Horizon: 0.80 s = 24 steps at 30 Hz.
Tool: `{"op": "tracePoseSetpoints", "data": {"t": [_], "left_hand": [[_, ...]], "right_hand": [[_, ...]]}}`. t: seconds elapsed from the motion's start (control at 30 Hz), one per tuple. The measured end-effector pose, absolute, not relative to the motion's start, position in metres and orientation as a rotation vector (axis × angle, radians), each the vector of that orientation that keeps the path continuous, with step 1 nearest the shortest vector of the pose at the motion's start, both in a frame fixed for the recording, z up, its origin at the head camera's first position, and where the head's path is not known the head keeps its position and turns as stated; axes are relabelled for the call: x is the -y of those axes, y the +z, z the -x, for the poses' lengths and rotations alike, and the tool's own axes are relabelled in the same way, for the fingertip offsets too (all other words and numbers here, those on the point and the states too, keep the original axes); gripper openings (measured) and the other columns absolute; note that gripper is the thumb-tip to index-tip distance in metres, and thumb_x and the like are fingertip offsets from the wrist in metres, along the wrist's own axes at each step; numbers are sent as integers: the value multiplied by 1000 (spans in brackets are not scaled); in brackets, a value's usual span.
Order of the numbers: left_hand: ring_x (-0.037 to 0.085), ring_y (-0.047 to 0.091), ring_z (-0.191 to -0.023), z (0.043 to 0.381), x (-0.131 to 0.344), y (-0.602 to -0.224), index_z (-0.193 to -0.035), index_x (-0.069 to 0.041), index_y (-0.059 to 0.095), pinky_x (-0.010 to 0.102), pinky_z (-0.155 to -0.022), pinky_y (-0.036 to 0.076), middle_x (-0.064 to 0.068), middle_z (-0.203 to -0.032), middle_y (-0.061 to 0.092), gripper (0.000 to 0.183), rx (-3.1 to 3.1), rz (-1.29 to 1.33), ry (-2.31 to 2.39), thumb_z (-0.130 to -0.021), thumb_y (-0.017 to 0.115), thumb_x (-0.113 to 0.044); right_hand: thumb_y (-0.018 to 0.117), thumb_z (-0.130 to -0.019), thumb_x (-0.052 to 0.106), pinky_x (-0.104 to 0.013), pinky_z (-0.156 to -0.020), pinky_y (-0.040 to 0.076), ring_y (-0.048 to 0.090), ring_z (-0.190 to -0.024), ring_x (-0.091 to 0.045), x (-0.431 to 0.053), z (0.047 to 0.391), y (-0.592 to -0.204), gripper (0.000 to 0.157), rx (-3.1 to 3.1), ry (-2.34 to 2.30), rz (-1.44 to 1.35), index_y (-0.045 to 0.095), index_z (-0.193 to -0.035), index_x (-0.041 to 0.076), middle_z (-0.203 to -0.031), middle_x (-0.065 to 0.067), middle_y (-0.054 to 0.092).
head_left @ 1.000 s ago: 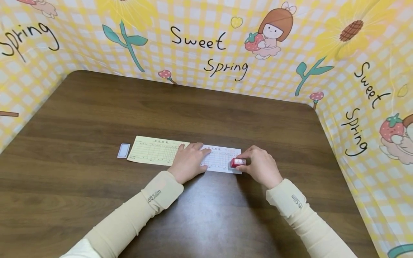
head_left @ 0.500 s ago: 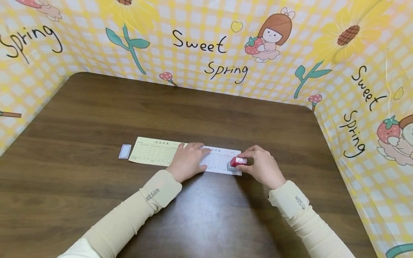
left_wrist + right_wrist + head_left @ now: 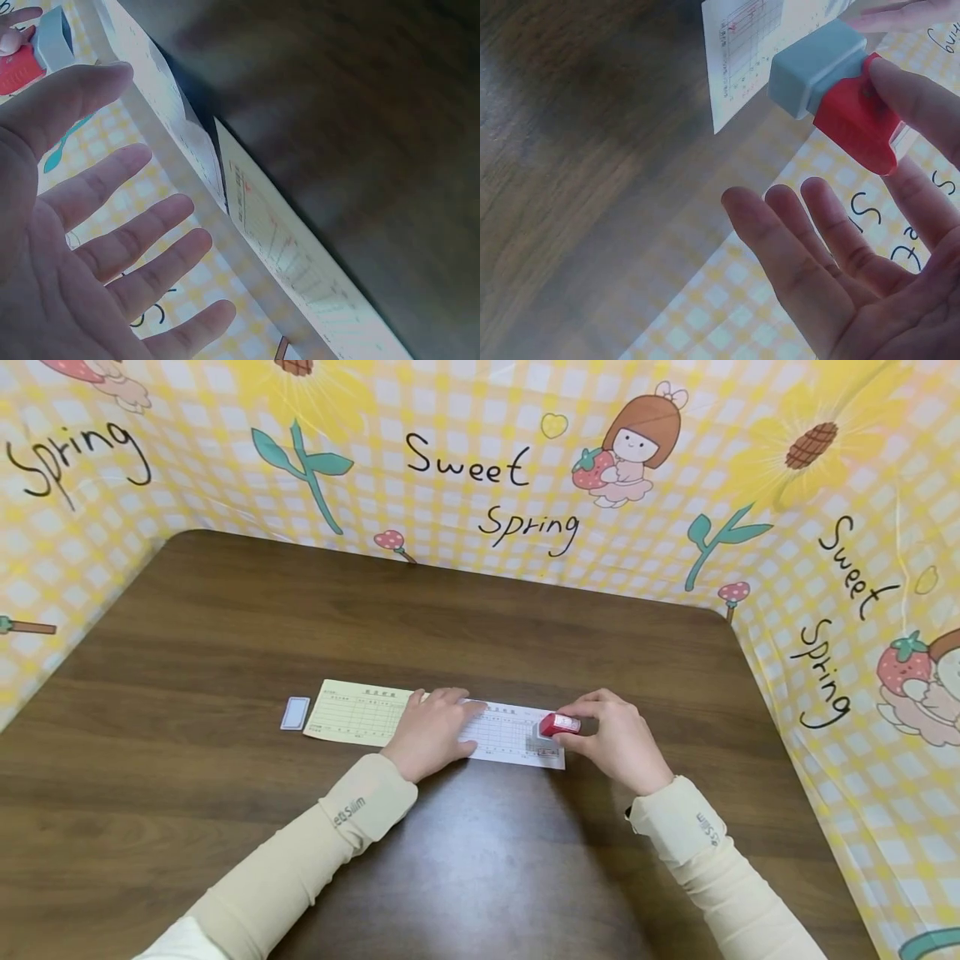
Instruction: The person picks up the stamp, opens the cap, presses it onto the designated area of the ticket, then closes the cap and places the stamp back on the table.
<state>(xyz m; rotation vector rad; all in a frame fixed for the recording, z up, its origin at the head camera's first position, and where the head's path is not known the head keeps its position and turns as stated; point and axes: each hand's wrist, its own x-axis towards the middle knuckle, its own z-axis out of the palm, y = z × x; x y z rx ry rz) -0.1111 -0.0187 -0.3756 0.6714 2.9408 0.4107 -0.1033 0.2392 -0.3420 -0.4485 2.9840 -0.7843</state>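
Note:
My left hand (image 3: 431, 731) lies with fingers spread over the place where a yellow printed form (image 3: 358, 714) meets a white printed form (image 3: 495, 732). Between thumb and finger, my right hand (image 3: 618, 739) pinches a red-handled stamp (image 3: 561, 725) with a grey base. It hangs above the right end of the white form, apart from the paper. Below it a small dark rectangular mark (image 3: 547, 752) shows near the form's lower right corner. In the right wrist view the stamp's grey base (image 3: 817, 67) points toward the paper, and the other fingers reach loosely below.
A small blue-bordered white card (image 3: 295, 713) lies left of the yellow form. The forms and card rest on a dark wooden table (image 3: 420, 618). Yellow checked cloth (image 3: 465, 410) stands around its back and sides.
My right hand has lifted the stamp off the white form, and the mark beneath has come into view. My left hand has shifted slightly left over the forms.

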Motion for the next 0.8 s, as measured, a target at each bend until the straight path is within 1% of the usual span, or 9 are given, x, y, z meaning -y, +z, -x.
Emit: {"op": "tracePoseSetpoints", "data": {"t": [0.37,0.6,0.8], "left_hand": [[36,51,-134,112,31,-374,-138,-14,64,65,-108,35,19,-142,58,53,-2957,-637,439,-87,76,-25],[35,50,-135,112,39,-374,-139,-15,64,65,-110,34,18,-143,57,54,-2962,-619,464,-87,77,-24],[35,53,-133,113,48,-373,-136,-14,66,63,-107,37,18,-140,60,53,-2999,-619,436,-86,79,-26]], "right_hand": [[87,-82,17,-49,-86,51,64,-102,-33,-230,104,-338,31,-2971,-810,471,79,-110,7,-109,-10,68],[86,-82,18,-51,-90,51,63,-106,-36,-224,104,-337,33,-2960,-835,452,79,-112,6,-113,-11,67],[86,-83,18,-52,-89,50,63,-108,-37,-218,105,-336,33,-2955,-852,445,78,-113,6,-114,-12,67]]}}
